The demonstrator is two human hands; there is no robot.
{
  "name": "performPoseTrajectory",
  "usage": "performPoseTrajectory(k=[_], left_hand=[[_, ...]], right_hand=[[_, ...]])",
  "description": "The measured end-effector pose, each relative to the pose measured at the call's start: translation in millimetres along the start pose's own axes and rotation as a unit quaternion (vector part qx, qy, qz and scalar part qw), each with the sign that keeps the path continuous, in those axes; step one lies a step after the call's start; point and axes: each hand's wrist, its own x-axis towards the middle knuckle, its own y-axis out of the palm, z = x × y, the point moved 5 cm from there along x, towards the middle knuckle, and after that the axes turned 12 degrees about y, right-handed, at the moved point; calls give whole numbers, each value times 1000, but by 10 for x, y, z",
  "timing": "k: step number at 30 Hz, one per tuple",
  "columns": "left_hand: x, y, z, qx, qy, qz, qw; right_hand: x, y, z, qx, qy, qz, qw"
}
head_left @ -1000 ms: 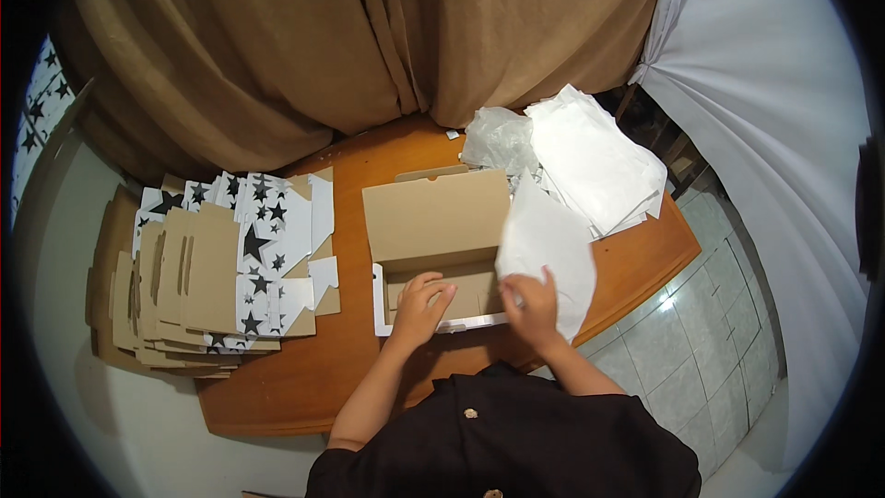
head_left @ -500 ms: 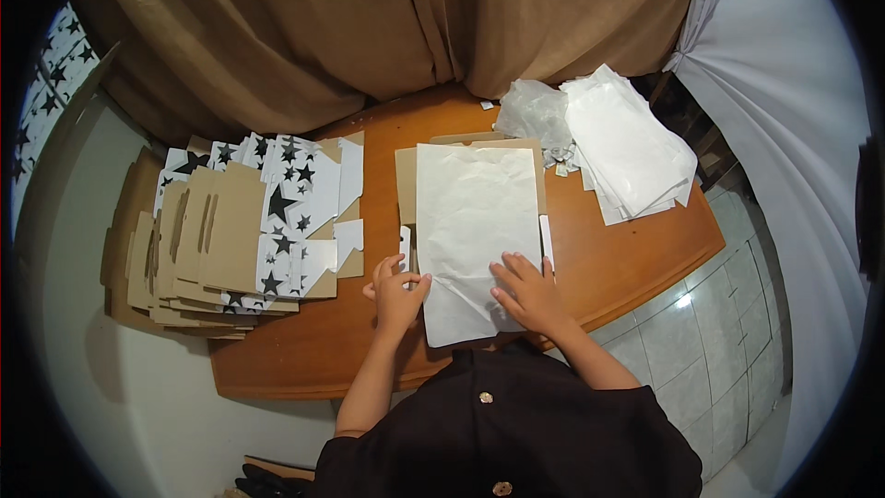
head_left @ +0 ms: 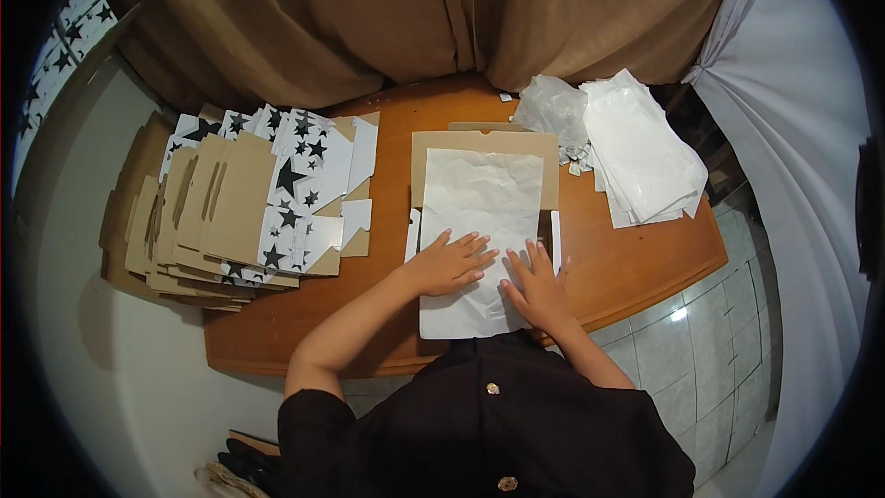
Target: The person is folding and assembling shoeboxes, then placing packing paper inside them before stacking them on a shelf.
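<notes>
While both hands press flat on it, the paper [head_left: 481,221] lies at the middle of the bench [head_left: 627,267], spread over an open box [head_left: 549,171] whose brown lid shows at 12 o'clock of the sheet. The left hand [head_left: 452,263] rests palm down on the sheet's lower left part, fingers [head_left: 470,244] spread and straight, gripping nothing. The right hand [head_left: 536,284] lies just beside it at 3 o'clock, fingers likewise open and flat on the sheet. The paper is white, oblong and creased, its near end hanging past the box toward the person's dark shirt [head_left: 498,424]. At 9 o'clock of the box sits a stack [head_left: 235,207] of flattened cartons, brown on one face, white with black stars on the other, reaching over the bench edge. At 2 o'clock a pile of white sheets [head_left: 641,148] lies near the far right corner, with a crumpled clear bag [head_left: 551,109], probably plastic, touching its left side. Brown curtain [head_left: 415,9] hangs behind the bench; nothing lies between the hands and the paper.
</notes>
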Motion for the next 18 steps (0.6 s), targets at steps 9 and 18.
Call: performPoseTrajectory(k=[9, 18], left_hand=[[431, 334, 297, 8, 67, -3, 998], [671, 726, 567, -4, 65, 110, 992]], right_hand=[[-4, -140, -351, 87, 77, -48, 992], [17, -165, -471, 263, 58, -11, 963]])
